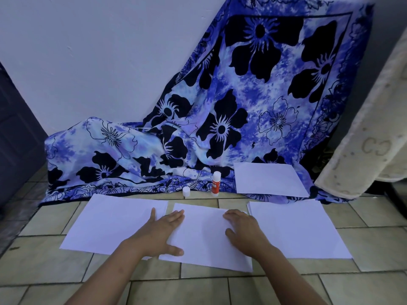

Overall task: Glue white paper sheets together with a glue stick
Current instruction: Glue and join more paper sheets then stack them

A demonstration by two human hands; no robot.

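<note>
**Both palms flat on the middle sheet**

The left hand and right hand lay apart, fingers straight, pressing the middle paper sheet onto the tiled floor (the left fingers reached over the left sheet). The right sheet lay just beside. Beyond, the glue stick stood upright by its cap, near a fourth sheet on the floral cloth.

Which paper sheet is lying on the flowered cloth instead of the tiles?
The far sheet, right of the upright glue stick; the other three lie in a row on the floor tiles.
</note>
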